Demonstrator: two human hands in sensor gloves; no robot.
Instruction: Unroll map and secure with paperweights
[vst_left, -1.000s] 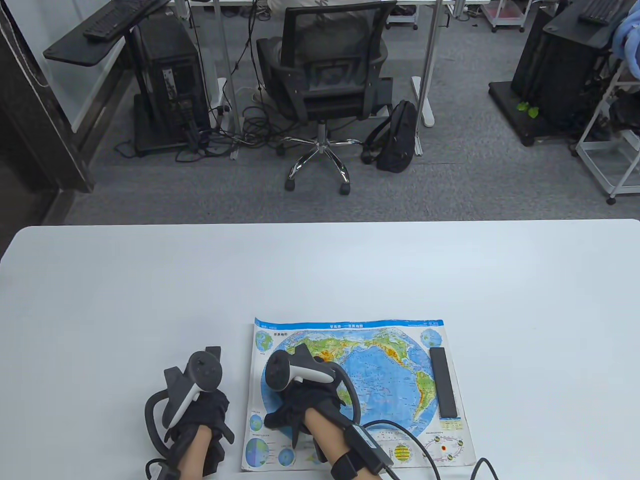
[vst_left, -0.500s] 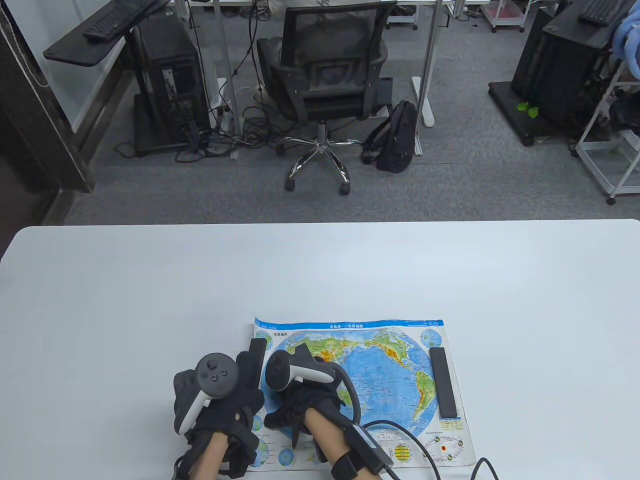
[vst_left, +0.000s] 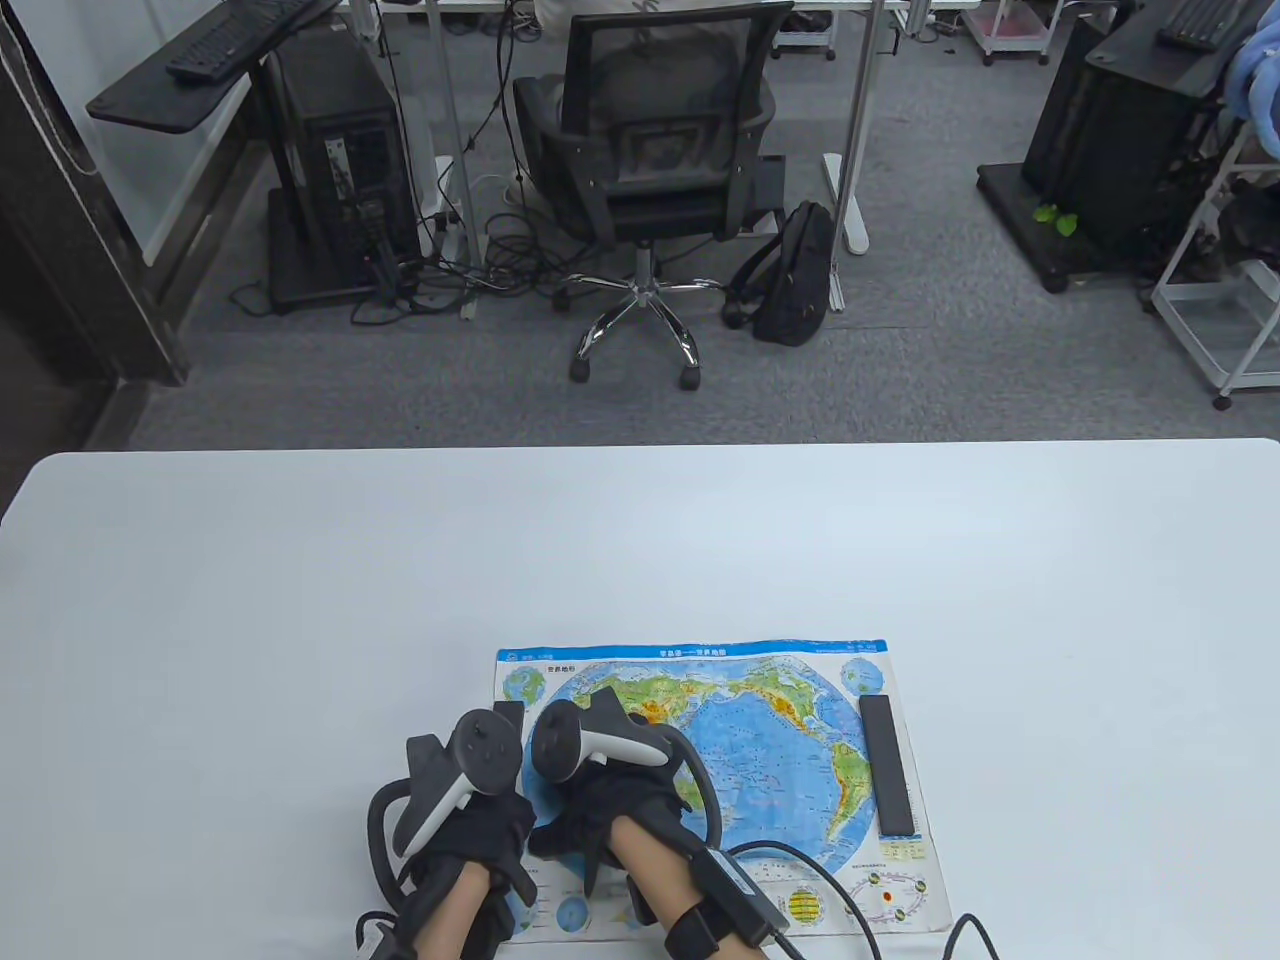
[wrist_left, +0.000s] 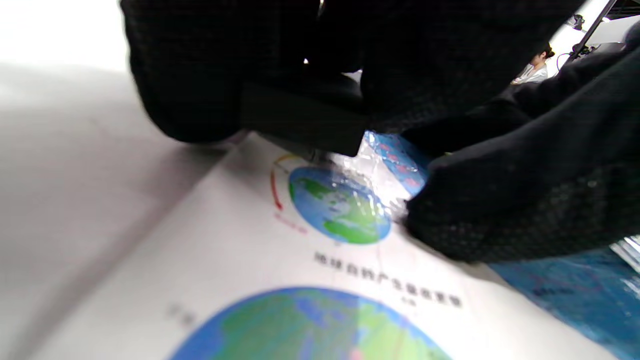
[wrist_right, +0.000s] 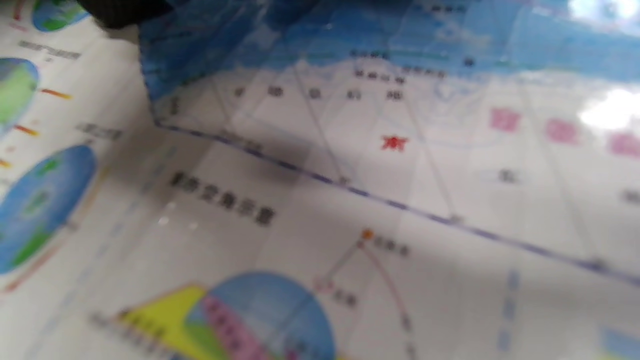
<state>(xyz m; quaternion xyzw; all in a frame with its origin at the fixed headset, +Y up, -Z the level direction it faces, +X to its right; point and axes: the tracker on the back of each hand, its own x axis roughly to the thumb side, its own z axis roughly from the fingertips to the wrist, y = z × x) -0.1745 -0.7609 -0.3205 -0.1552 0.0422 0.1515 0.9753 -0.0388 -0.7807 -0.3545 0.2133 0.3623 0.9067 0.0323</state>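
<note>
The world map (vst_left: 770, 760) lies unrolled flat near the table's front edge. A black bar paperweight (vst_left: 888, 765) lies along its right side. My left hand (vst_left: 478, 812) grips a second black bar paperweight (vst_left: 508, 713) at the map's left edge; in the left wrist view my fingers (wrist_left: 210, 75) hold the bar (wrist_left: 300, 117) just over the map (wrist_left: 240, 260), contact unclear. My right hand (vst_left: 600, 805) rests on the map's left half, holding nothing; its glove (wrist_left: 530, 200) presses the sheet. The right wrist view shows only blurred map print (wrist_right: 350, 200).
The white table (vst_left: 300, 600) stretches far and to both sides of the map. A cable (vst_left: 860, 900) from my right wrist crosses the map's lower right corner. An office chair (vst_left: 650, 150) and a backpack (vst_left: 795, 270) stand on the floor beyond the table.
My left hand moved right from beside the map to its left edge, carrying the second paperweight. The map's left edge now lies flatter and a little further left. My right hand stayed put.
</note>
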